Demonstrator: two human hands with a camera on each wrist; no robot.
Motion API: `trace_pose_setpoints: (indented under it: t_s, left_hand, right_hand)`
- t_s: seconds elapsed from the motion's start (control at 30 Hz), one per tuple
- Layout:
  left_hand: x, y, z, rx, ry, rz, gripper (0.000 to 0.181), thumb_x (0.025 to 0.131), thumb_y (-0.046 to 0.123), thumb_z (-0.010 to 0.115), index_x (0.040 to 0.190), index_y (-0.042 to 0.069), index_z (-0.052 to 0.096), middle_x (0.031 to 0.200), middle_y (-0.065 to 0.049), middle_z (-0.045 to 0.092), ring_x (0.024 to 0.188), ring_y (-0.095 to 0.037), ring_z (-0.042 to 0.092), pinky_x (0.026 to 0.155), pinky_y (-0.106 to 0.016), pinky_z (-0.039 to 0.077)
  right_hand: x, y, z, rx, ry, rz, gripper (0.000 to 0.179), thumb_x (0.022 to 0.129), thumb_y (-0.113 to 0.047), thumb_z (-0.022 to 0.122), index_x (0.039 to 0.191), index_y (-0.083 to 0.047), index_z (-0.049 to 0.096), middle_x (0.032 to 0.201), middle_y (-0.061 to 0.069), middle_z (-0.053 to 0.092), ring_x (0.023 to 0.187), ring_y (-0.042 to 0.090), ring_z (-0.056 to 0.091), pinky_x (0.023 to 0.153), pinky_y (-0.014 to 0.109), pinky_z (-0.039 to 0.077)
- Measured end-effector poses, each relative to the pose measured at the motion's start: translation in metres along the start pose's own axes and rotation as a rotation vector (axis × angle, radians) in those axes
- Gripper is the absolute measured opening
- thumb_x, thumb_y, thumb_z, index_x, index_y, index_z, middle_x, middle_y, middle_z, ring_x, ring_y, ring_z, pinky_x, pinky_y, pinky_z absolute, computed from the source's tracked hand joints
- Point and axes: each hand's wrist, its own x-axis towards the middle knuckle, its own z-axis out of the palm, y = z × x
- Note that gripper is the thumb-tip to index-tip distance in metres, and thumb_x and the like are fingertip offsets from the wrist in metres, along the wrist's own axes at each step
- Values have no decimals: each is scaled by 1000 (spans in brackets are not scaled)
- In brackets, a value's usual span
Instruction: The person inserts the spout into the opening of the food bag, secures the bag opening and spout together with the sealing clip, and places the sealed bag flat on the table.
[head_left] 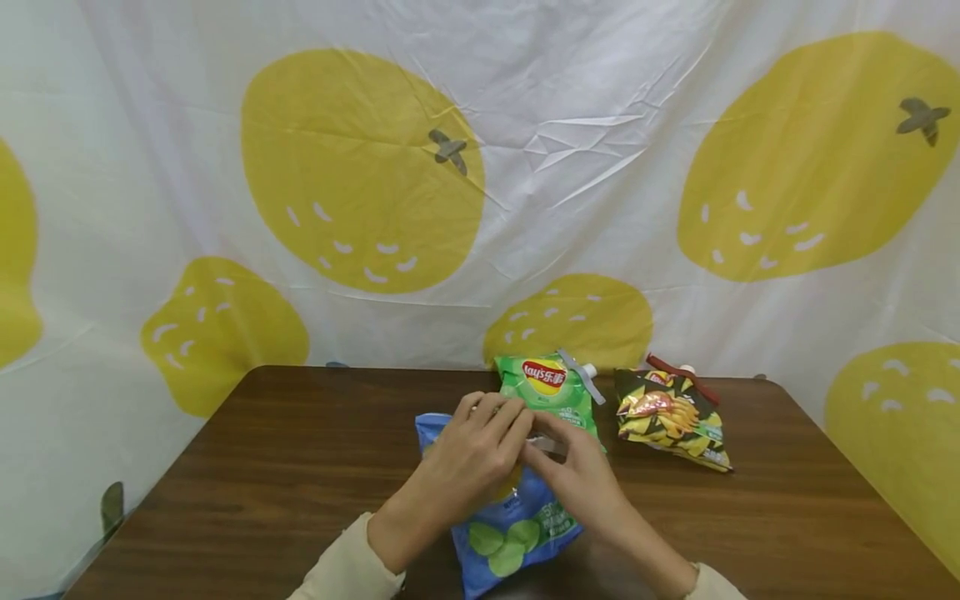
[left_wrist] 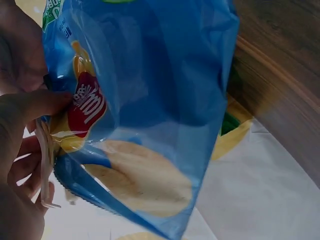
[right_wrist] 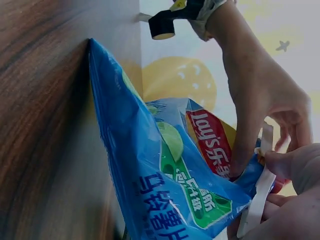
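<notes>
A blue Lay's potato chip bag (head_left: 480,575) stands tilted on the brown table under both hands. My left hand (head_left: 480,446) grips its gathered top, thumb pressed on the front near the red logo in the left wrist view. A pale sealing clip (right_wrist: 259,202) lies across the bag's folded top edge. Thumb and fingers of my right hand (head_left: 585,479) pinch that clip from the other side. In the head view the hands meet and hide most of the clip.
Behind the blue bag lies a green Lay's bag (head_left: 536,383) with a grey clip (head_left: 581,375). To its right is a black-and-yellow chip bag (head_left: 667,421) with a red clip (head_left: 682,377). A lemon-print cloth (head_left: 585,208) hangs behind the table (head_left: 315,467).
</notes>
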Motion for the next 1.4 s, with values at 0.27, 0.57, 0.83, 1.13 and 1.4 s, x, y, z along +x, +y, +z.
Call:
trace_pose_setpoints:
  t_s: [0.27, 0.57, 0.83, 1.13, 1.4]
  left_hand:
    - [-8, -25, -19, -289, -79, -233, 56, 79, 41, 63, 125, 14, 47, 121, 0, 51, 113, -15, 42, 90, -38, 31]
    - [-15, -37, -28, -812, -119, -414, 16, 88, 32, 56, 94, 19, 62, 86, 13, 61, 76, 0, 56, 70, -25, 48]
    - [-17, -31, -28, -847, -108, -401, 8, 86, 29, 59, 83, 22, 61, 75, 14, 62, 52, -5, 44, 49, -24, 41]
    - [-18, -31, -31, -951, -133, -358, 12, 87, 25, 58, 78, 18, 59, 72, 7, 63, 39, -2, 29, 36, -17, 31]
    - [-22, -32, -31, -976, -186, -342, 11, 88, 24, 56, 79, 18, 56, 62, 10, 52, 35, 4, 17, 31, -16, 22]
  right_hand:
    - [-3, -20, -9, 72, -1, 21, 40, 82, -20, 64, 120, -12, 53, 114, 6, 60, 102, 17, 58, 77, 26, 50]
    - [-6, -21, -17, 70, -78, -84, 38, 82, -18, 64, 119, -14, 53, 111, 5, 62, 100, 19, 59, 78, 30, 49]
    - [-5, -23, -15, -171, -212, -171, 22, 85, -26, 61, 106, -22, 55, 88, -5, 61, 82, 10, 57, 72, 28, 48]
    - [-2, 1, -10, -242, -233, -263, 19, 88, -32, 55, 106, -27, 54, 86, -11, 60, 80, 6, 57, 72, 26, 46]
    - [-3, 3, -8, -228, -242, -295, 18, 86, -29, 59, 103, -27, 55, 82, -12, 59, 77, 6, 57, 70, 25, 46]
